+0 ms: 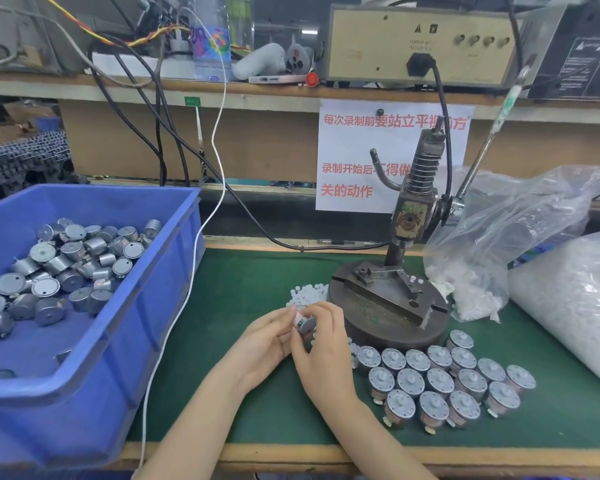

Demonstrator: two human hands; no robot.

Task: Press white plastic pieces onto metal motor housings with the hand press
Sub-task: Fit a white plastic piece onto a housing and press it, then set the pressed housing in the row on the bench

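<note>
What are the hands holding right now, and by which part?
One small metal motor housing, pinched by its sides between the fingertips of the left hand and the right hand.

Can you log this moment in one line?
left hand, right hand: both hold one motor housing | hand press: untouched | blue bin: loose motor housings | green mat: rows of motors

The fingers (321, 313) hide most of the motor housing (307, 324); the blue bin (84, 375) is cropped.
</note>
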